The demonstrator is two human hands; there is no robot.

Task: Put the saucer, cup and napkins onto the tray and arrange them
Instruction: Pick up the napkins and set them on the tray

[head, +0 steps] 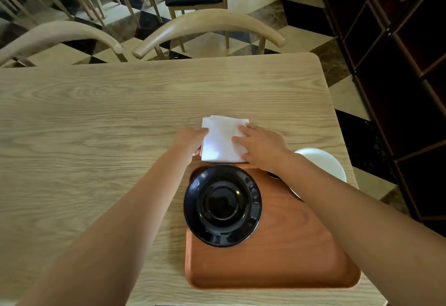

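A brown wooden tray (277,257) lies on the table near me. A black saucer (222,205) rests on the tray's far left part, overhanging its left rim. Just beyond the tray a white stack of napkins (220,140) lies on the table. My left hand (190,140) holds the stack's left edge, fingers tucked under it. My right hand (260,146) lies flat on the stack's right side. A white cup (323,164) sits to the right of the tray, partly hidden by my right forearm.
The light wooden table (96,124) stretches left and far; its right edge is close to the cup. Two curved wooden chair backs (210,25) stand at the far edge. A dark shelf unit (398,88) stands to the right.
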